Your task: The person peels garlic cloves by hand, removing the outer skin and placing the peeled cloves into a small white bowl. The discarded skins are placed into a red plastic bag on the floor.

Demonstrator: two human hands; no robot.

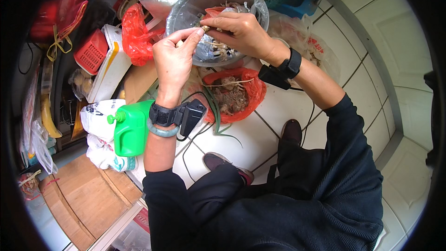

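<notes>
My left hand (176, 54) and my right hand (240, 31) meet above a grey waste bin (170, 24) lined with clear plastic. Between their fingertips is a small pale root or bulb piece (205, 28) with a darker skin; its exact kind is hard to tell. Another pale rounded bit (179, 44) shows in the curl of my left fingers. Peelings and scraps (223, 51) lie inside the bin. Below it, a red plastic bag (256, 101) stands open on the floor, holding soil-covered roots (230, 94). Long green leaves (216, 111) hang over its left side.
A green plastic jug (130, 129) and white bags (101, 116) stand left of my forearm. Further left are a red basket (91, 52) and a wooden board (90, 195). A blue dustpan (299, 7) sits behind the bin; a black cable (188, 167) crosses the tiles.
</notes>
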